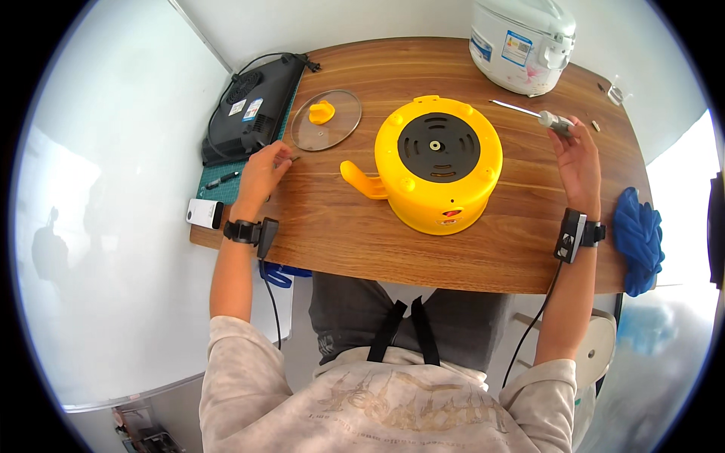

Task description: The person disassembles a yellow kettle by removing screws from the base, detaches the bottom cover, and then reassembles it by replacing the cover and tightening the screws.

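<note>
A yellow electric pot (385, 151) rests upside down at the middle of the table, its round black base plate (423, 162) facing up and its handle pointing left. My right hand (579, 162), to the right of the pot, grips a screwdriver (556, 121) by its pale handle, with the shaft pointing left above the table. On the left, my left hand (266, 172) is closed in a pinch, and a tiny dark thing shows at its fingertips, too small to name. Just beyond that hand lies a glass lid (336, 132) with a yellow knob.
A black appliance with a cord (249, 109) sits on a green cutting mat (214, 176) at the left, beside a black pen (222, 180) and a white box-shaped device (202, 214). A white rice cooker (510, 49) stands far right; a blue cloth (638, 241) lies at the right edge.
</note>
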The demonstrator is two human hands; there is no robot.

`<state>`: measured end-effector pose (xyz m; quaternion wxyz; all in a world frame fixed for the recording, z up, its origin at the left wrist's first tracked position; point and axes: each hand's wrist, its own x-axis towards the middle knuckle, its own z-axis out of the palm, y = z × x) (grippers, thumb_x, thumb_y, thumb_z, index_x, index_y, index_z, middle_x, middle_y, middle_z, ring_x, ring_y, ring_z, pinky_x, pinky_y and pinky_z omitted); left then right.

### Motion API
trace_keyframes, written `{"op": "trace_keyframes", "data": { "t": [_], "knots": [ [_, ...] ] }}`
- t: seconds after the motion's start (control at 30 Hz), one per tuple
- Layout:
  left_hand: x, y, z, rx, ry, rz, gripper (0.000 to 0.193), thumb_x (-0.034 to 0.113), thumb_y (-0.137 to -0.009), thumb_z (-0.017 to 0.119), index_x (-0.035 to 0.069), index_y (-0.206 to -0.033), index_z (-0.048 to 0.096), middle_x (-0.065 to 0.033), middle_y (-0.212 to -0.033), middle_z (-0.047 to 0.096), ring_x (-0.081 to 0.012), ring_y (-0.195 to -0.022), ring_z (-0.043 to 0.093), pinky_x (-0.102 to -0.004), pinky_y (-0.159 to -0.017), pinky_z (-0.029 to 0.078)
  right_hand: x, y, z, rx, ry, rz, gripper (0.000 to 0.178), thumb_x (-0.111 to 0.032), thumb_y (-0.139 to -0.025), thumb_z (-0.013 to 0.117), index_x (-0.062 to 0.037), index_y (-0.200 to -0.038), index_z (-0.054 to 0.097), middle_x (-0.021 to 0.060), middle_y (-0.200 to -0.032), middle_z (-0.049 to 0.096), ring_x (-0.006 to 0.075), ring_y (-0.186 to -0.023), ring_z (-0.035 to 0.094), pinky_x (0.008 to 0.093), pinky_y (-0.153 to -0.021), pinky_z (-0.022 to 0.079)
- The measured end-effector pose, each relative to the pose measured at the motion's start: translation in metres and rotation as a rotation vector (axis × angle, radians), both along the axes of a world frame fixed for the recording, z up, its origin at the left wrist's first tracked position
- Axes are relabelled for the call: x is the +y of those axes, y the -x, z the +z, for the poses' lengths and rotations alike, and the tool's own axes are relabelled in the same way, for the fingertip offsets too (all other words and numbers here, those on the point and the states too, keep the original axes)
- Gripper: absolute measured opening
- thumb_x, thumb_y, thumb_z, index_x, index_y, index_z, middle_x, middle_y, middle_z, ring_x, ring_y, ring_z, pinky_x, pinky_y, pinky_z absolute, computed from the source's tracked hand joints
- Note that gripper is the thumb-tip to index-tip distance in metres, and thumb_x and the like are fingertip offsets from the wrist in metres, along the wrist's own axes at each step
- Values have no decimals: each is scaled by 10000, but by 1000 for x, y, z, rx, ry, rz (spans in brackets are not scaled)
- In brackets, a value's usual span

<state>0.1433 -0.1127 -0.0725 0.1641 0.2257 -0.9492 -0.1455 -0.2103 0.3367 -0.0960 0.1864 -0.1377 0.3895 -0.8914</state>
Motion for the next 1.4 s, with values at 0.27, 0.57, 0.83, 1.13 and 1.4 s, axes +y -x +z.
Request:
{"op": "trace_keyframes", "data": {
  "t": [0.27, 0.57, 0.83, 1.13, 1.4],
  "knots": [
    [84, 31, 89, 31, -185, -156, 146, 116, -954, 679, 33, -1075, 682, -49, -913, 698, -128, -807, 639, -248, -738, 506, -5, -7, 7, 0, -13, -19, 194, -76, -963, 586, 14, -1134, 593, 124, -1093, 650, 240, -1063, 644, 371, -979, 570],
    [172, 100, 137, -72, 48, -725, 158, 115, -944, 673, 18, -1061, 715, -60, -915, 660, -188, -733, 591, -287, -677, 493, -2, -6, 4, -13, 38, -18, 186, -111, -984, 572, 16, -1116, 603, 122, -1080, 659, 245, -1062, 644, 383, -992, 558],
    [173, 129, 121, -141, 188, -824, 182, 132, -931, 664, -4, -1045, 701, -108, -947, 672, -306, -863, 651, -357, -787, 526, -3, -4, 0, 23, 32, -11, 209, -172, -1019, 571, -2, -1137, 597, 99, -1091, 646, 248, -1069, 638, 389, -1017, 538],
    [180, 127, 122, -147, 276, -802, 140, 121, -919, 671, 15, -1003, 706, -105, -958, 689, -288, -878, 673, -351, -799, 552, -3, -12, 7, 18, -14, -44, 207, -172, -1024, 559, -4, -1141, 591, 102, -1101, 638, 253, -1078, 634, 404, -1037, 524],
    [179, 129, 126, -218, 233, -764, 169, 165, -921, 680, 19, -979, 742, -81, -939, 673, -262, -838, 659, -332, -759, 532, -3, -12, 9, 7, -25, -50, 176, -139, -1019, 542, -5, -1122, 589, 98, -1093, 636, 251, -1071, 635, 406, -1039, 522]
  ]
}}
